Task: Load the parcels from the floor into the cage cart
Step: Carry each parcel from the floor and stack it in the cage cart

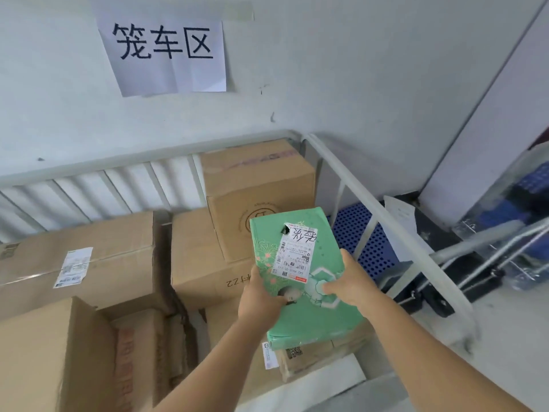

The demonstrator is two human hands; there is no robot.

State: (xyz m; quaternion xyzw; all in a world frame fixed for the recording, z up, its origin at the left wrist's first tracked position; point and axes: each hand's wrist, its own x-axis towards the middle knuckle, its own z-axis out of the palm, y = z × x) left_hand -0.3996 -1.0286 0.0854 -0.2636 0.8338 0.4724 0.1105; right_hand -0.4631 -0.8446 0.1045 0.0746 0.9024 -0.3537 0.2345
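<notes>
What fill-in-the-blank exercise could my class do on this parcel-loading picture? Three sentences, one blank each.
1. Both hands hold a parcel whose colour is ____.
2. The white shipping label is stuck on the parcel's ____ face.
3. The paper sign is taped to the ____.

Missing words: green; top; wall

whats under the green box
A brown carton shows under the green box, which both hands hold; the carton's top is mostly covered.
</notes>
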